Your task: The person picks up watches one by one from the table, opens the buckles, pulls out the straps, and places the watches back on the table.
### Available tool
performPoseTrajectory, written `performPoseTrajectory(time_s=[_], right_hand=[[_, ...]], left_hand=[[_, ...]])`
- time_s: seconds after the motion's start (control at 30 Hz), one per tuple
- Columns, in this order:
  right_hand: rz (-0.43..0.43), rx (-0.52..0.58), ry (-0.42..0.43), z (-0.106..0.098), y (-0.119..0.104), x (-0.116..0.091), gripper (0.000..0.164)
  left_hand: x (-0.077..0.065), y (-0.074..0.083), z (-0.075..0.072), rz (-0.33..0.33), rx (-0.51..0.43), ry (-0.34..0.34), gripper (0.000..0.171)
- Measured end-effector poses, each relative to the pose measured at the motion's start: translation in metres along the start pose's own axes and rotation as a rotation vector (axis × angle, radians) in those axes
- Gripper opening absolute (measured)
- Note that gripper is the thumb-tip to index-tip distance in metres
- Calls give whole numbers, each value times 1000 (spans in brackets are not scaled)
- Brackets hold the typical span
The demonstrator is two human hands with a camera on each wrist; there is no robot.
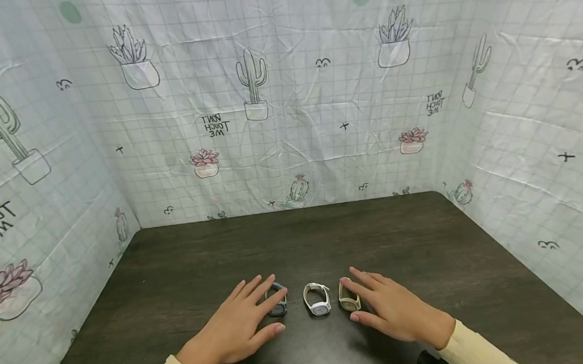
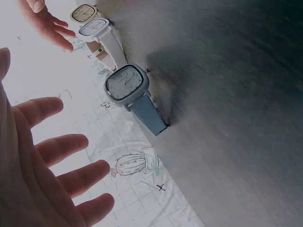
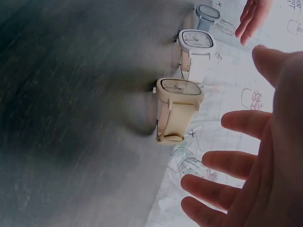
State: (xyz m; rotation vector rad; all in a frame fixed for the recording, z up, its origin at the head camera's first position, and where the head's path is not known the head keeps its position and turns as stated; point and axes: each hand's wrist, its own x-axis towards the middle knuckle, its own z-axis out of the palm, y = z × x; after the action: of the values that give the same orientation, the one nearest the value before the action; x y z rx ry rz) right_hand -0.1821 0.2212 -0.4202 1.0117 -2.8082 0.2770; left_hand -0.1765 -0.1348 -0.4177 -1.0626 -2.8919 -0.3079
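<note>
With fingers [image 2: 85,177] spread, left hand [image 1: 235,324] and right hand [image 1: 397,309] seem reaching toward lower-centre watches [image 1: 321,309]; gripping would require curling.

Soft light on the cloth backdrop [image 1: 306,95], dim shadow beneath my right hand [image 1: 399,309], wrist views hazy, backdrop overexposed, tabletop [image 1: 295,243] blurred

A dark, wood-grained table [image 1: 295,243] spread out beneath both hands, and I could see three watches standing edge-down on it in a row, straps looped. The grey-blue watch [image 2: 125,84] stood by the left hand [image 1: 232,325], the beige watch [image 3: 180,109] by the right hand [image 1: 397,309], and the white watch [image 1: 320,309] between the two.
</note>
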Motion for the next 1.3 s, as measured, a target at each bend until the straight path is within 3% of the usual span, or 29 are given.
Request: performPoseTrajectory(time_s=[0.43,0.73,1.07,1.3], right_hand=[[71,48,-12,0,7,2,56],[128,76,-37,2,9,0,58],[180,60,12,15,16,3,47],[179,52,45,19,20,11,43]], left_hand=[[20,6,5,34,9,34,60],[37,11,11,62,-17,-11,58],[55,24,20,141,37,-33,60],[76,34,23,203,71,-44,63]])
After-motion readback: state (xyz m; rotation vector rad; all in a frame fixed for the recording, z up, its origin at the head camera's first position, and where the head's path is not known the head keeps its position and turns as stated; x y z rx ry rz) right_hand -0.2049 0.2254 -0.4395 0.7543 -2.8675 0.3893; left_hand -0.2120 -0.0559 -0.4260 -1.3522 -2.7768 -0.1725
